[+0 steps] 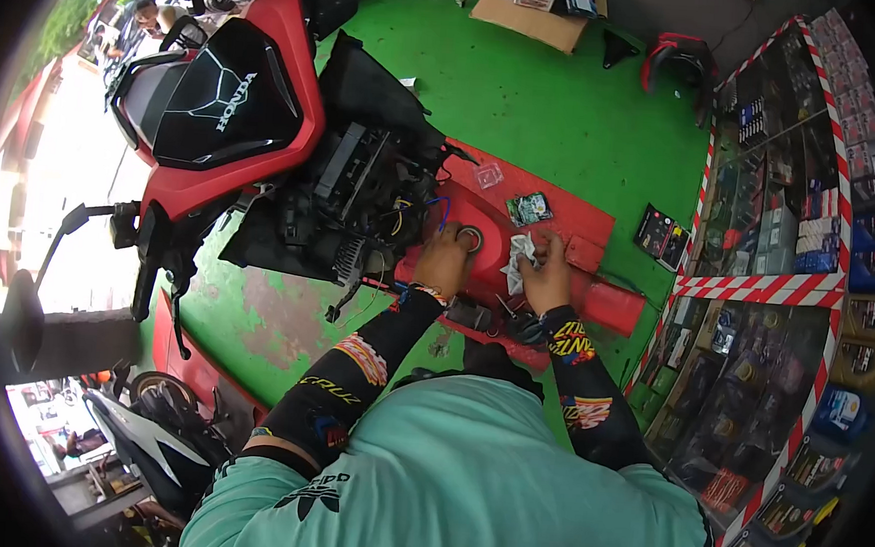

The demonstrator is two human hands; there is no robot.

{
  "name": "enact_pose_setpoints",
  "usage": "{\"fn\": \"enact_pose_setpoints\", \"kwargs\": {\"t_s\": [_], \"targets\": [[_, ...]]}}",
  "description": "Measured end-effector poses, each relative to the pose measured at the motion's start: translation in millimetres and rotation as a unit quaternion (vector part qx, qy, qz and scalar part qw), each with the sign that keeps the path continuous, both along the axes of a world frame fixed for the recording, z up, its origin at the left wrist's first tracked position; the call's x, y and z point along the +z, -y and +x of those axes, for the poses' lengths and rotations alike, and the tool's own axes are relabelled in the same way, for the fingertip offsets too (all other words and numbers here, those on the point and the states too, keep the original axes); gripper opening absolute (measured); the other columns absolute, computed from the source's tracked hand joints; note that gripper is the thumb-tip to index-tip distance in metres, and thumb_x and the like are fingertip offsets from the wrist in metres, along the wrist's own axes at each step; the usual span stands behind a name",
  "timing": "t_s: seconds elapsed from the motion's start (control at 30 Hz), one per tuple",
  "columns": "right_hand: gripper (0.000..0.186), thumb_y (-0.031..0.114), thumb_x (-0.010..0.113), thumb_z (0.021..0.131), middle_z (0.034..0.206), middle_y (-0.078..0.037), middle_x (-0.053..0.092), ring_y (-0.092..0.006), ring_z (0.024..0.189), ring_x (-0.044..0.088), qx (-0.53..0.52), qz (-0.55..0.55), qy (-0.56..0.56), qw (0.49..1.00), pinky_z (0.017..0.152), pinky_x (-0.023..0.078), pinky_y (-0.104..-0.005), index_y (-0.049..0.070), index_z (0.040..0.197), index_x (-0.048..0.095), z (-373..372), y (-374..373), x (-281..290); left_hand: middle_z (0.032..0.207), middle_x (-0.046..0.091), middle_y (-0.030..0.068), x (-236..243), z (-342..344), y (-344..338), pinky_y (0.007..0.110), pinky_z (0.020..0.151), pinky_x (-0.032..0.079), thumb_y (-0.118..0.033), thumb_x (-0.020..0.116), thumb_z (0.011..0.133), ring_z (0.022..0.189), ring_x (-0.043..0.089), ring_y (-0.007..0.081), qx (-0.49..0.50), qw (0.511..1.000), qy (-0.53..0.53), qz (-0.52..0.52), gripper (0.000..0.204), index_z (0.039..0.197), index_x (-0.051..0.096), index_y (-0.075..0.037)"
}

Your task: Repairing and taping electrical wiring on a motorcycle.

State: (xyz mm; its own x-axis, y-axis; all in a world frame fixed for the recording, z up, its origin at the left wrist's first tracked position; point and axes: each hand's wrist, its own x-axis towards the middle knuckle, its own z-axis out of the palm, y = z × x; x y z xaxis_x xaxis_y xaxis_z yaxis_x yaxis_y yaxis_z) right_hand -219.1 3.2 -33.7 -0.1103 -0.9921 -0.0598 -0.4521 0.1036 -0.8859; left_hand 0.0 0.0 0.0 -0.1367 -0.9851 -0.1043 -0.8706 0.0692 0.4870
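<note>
My left hand [442, 263] is closed beside the red motorcycle body, its fingertips and thumb around a small round metal ring [471, 238]. Whether the ring is loose or set into the red part cannot be made out. My right hand [547, 278] pinches a crumpled white cloth or tissue [519, 262] a little to the right of it. Both hands are over a red platform [586, 222]. On it, beyond my hands, lie a dark-and-green packet [530, 209] and a small clear plastic wrapper [488, 175].
To the left stands a red-and-black motorcycle front [230, 95] with exposed wiring and parts. A dark box [661, 236] lies on the green floor [568, 101]. A glass display case [763, 283] stands at the right. An opened cardboard box [533, 21] sits far back.
</note>
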Motion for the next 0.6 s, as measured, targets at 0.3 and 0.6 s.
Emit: {"fn": "enact_pose_setpoints", "kwargs": {"t_s": [0.3, 0.6], "targets": [[0.042, 0.028, 0.082, 0.08, 0.104, -0.008, 0.068, -0.0317, 0.107, 0.06, 0.143, -0.119, -0.124, 0.975, 0.093, 0.045, -0.0426, 0.013, 0.114, 0.065, 39, 34, 13, 0.127, 0.059, 0.0157, 93, 36, -87, 0.044, 0.093, 0.053, -0.009, 0.083, 0.075, 0.113, 0.061, 0.0347, -0.097, 0.967, -0.096, -0.215, 0.027, 0.101, 0.074, -0.01], [0.029, 0.024, 0.064, 0.102, 0.11, -0.004, 0.068, -0.0125, 0.109, 0.061, 0.426, 0.079, 0.255, 0.865, 0.094, 0.05, -0.0307, 0.003, 0.121, 0.067, 67, 2, 162, 0.123, 0.064, 0.0147, 127, 70, -116, 0.04, 0.084, 0.058, -0.002, 0.077, 0.079, 0.107, 0.069, 0.0308, -0.088, 0.954, -0.156, -0.239, 0.029, 0.106, 0.073, -0.011]]}}
